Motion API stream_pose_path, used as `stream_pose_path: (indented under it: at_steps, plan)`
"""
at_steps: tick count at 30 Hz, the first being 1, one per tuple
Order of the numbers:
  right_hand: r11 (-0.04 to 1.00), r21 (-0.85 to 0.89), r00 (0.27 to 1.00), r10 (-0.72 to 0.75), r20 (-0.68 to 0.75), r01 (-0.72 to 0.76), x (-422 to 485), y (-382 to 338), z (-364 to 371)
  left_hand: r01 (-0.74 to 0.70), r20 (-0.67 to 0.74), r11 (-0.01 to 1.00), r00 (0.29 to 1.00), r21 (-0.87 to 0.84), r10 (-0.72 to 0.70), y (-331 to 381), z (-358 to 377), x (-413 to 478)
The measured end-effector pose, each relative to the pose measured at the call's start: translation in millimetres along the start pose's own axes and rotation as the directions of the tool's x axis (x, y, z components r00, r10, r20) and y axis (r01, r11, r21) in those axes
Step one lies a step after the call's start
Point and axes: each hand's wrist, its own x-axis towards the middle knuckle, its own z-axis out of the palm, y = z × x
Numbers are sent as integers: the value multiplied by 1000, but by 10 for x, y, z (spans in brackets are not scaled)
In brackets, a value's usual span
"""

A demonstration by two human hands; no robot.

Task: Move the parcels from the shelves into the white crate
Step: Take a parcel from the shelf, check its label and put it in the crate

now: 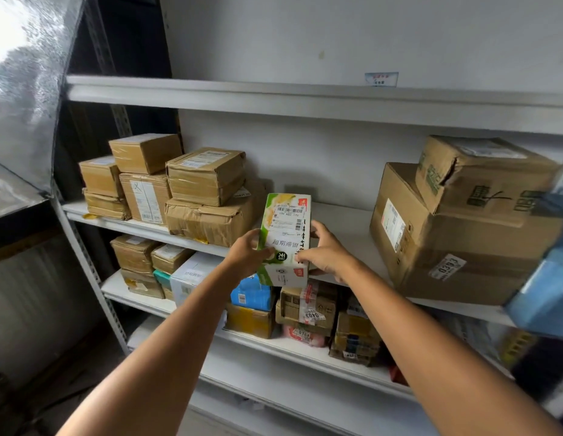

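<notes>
Glossy green-and-white carton (285, 240), rectangular, held upright at the middle shelf's (340, 215) near edge.
The left hand (248, 256) grips its left side, the right hand (324, 256) its right; bare shelf lies between taped brown boxes (204, 177) left and a big creased box (456, 243) right.

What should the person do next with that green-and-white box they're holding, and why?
Probably draw the green-and-white printed cardboard carton straight back from the white metal shelf. Both the left hand and right hand hold its sides, so the grip looks settled; the white crate is not in view, so the carton must come away from the shelf first.
</notes>
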Motion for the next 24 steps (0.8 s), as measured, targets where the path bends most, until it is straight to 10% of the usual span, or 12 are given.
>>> stream_pose_path:
  at_steps: [24]
  plan:
    - [986, 97, 990, 139, -31, -136, 109, 127, 66, 148, 97, 949, 987, -278, -125, -221, 58, -36]
